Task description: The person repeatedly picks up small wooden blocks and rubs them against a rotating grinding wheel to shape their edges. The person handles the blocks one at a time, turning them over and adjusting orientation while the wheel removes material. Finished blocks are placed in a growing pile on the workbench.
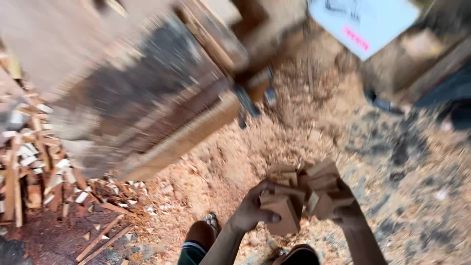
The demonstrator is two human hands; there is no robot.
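Cradling pile of wood blocks (301, 194) at five o'clock: left hand (251, 212) and right hand (349, 206) clasp it from both sides. Sawdust-covered floor (235, 162) beneath, wooden machine (147, 98) at ten o'clock.

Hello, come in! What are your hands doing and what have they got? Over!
Left hand and right hand: both in a grip on one pile of wood blocks. Pile held above the sawdust. Nothing in the way.

Wooden bench (142, 93) motion-blurred; white sheet (365, 22) cut by top edge; hands' fingers hidden behind wood blocks (301, 191).
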